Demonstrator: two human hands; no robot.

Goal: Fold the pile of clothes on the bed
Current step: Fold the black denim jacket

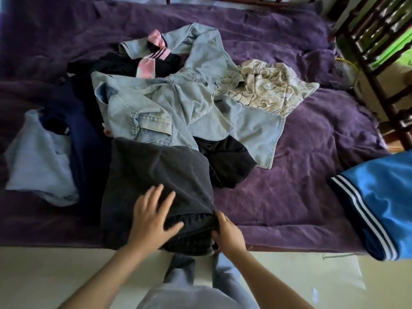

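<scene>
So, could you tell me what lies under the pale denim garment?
A black garment pokes out from under its near edge; the rest beneath the denim garment is covered.

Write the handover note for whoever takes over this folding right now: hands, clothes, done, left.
Left hand: flat on the grey jeans, fingers spread, pressing.
Right hand: grips the jeans' folded edge at the near side of the bed.
Done: jeans partly folded; a blue striped garment lies apart on the right, seemingly folded.
Left: finish the jeans, then the denim shirt, beige patterned cloth, black garment, pink striped piece, navy garment and pale blue garment, all loose in the pile.
</scene>
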